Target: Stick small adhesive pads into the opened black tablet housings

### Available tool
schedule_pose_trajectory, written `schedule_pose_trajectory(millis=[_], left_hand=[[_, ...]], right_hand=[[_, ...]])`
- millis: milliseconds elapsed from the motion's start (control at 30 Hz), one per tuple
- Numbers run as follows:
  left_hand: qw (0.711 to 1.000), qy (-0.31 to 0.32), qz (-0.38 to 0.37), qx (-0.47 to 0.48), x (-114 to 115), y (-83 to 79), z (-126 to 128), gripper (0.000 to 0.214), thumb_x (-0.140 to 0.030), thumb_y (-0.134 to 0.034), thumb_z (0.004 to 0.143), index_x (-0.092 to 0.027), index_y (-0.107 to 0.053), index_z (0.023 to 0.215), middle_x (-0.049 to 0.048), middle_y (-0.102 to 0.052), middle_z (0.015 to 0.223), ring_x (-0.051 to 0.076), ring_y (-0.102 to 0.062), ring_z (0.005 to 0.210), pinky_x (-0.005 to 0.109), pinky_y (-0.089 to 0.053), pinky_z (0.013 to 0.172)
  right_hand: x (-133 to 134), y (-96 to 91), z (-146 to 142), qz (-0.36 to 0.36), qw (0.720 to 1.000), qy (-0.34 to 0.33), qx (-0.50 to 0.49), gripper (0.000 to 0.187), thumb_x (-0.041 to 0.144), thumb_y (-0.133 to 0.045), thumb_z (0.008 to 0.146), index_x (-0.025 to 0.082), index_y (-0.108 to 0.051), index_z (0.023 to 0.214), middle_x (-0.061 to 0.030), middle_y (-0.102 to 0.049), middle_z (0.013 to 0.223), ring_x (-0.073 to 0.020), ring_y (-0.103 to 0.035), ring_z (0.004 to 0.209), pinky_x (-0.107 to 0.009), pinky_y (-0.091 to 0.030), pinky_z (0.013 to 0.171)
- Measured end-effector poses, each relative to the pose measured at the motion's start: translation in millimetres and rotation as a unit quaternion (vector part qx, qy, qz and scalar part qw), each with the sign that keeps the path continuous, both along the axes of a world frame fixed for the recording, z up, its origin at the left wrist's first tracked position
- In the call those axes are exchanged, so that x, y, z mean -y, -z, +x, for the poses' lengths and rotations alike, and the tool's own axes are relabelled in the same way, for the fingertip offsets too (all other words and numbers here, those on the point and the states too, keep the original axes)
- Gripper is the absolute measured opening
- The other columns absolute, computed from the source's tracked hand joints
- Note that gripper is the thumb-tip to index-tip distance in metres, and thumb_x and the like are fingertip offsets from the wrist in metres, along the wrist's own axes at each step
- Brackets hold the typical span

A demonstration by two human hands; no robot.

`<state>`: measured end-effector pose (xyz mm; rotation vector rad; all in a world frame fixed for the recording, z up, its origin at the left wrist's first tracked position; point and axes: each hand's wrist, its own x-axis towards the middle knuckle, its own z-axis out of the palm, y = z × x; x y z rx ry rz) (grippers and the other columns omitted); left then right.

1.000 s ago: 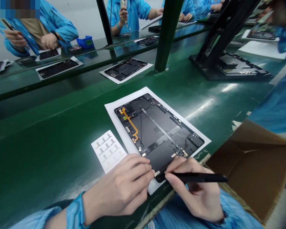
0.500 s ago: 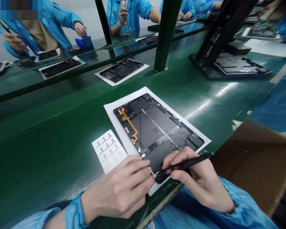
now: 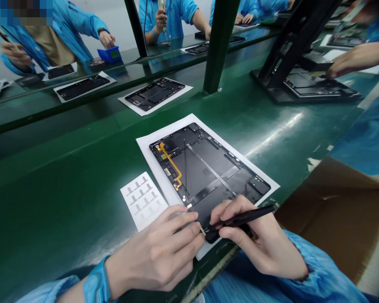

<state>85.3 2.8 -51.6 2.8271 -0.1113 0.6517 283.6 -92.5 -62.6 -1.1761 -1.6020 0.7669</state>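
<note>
A dark tablet housing (image 3: 196, 172) lies open side up on white paper (image 3: 144, 147), with an orange flex cable (image 3: 172, 163) along its left side. My left hand (image 3: 161, 248) has its bent fingers together on the housing's near-left edge; its thumb is hidden. Black tweezers (image 3: 248, 216) are pinched in my right hand (image 3: 259, 244). Their tips reach a small pale piece (image 3: 203, 230) at the near corner, by my left fingertips. Whether the tips grip it is too small to tell. Left of the paper lies a white sheet (image 3: 142, 200) of grey T-shaped stickers.
A black press stand (image 3: 281, 80) with another housing is at the right, where a co-worker's hand (image 3: 353, 59) reaches in. Green posts (image 3: 219, 54) rise behind. More housings (image 3: 156, 93) lie along the far line, with co-workers beyond. A cardboard box (image 3: 331, 214) stands at the near right.
My right hand and the tweezers have shifted slightly left. My left hand stays nearly still. A co-worker's hand has come in at the press stand, and two far housings have shifted slightly.
</note>
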Motion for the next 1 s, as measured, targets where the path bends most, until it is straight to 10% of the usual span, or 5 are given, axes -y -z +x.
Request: schedule_pose_trajectory(millis=[433, 1000], left_hand=[[0.998, -0.02, -0.014, -0.052, 2, -1.3, 4, 0.025, -0.009, -0.039, 0.091, -0.004, -0.058, 0.107, 0.0131, -0.063, 0.091, 0.027, -0.056, 0.098, 0.044, -0.048, 0.088], [0.997, -0.052, 0.002, -0.065, -11, -11.4, 9, 0.028, -0.015, -0.04, 0.09, -0.009, -0.057, 0.111, 0.0119, -0.059, 0.101, 0.024, -0.052, 0.099, 0.041, -0.044, 0.089]], right_hand=[[5, 10.4, -1, 0.011, 0.983, 0.089, -0.161, 0.005, 0.022, -0.05, 0.095, 0.023, -0.054, 0.093, -0.0012, -0.056, 0.081, -0.0129, -0.056, 0.064, -0.023, -0.043, 0.05], [0, 8.5, -6, 0.056, 0.987, 0.135, -0.064, 0.012, 0.018, -0.05, 0.093, 0.021, -0.054, 0.082, 0.0003, -0.055, 0.073, -0.0133, -0.055, 0.062, -0.023, -0.042, 0.051]])
